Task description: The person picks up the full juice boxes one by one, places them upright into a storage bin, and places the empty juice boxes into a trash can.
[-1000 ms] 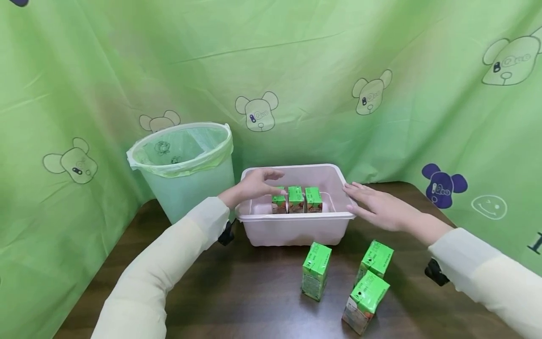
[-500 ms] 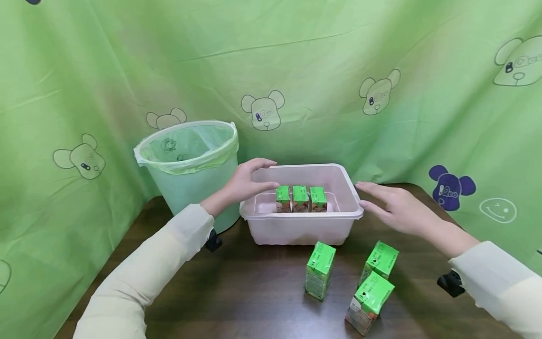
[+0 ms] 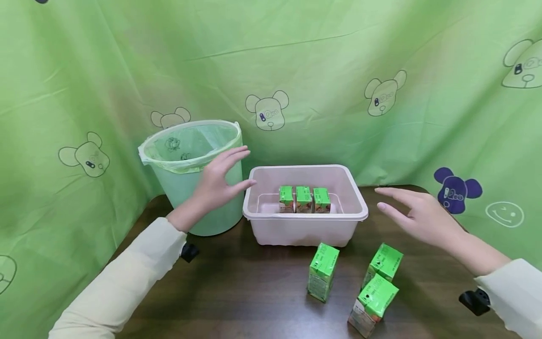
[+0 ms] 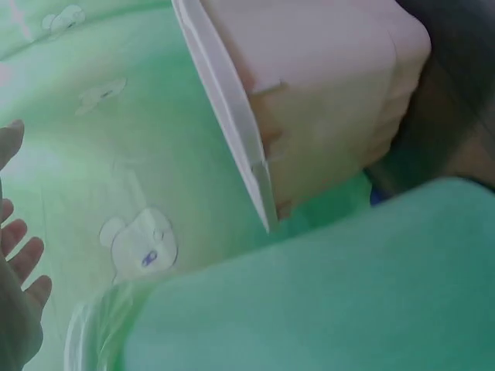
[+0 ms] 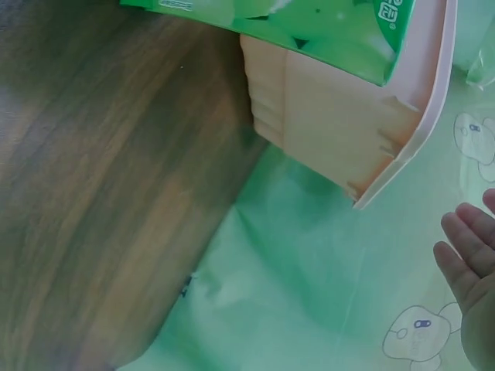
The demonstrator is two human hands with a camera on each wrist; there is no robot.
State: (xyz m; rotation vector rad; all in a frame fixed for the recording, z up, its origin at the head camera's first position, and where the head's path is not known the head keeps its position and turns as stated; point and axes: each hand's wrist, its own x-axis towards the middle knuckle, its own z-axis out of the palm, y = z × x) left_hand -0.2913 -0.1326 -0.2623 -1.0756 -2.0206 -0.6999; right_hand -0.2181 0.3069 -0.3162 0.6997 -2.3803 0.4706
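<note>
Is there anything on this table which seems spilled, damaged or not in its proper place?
Nothing looks spilled or damaged. Slightly untidy, perhaps: three loose cartons stand on the table outside the pink tub, turned unevenly, while the inner cartons form a neat row.

Three cartons (image 3: 303, 200) inside basin (image 3: 302, 230), three others (image 3: 322, 274) on table (image 3: 237, 292) before it, bin (image 3: 178, 183) left, curtain (image 3: 322, 56) behind
</note>
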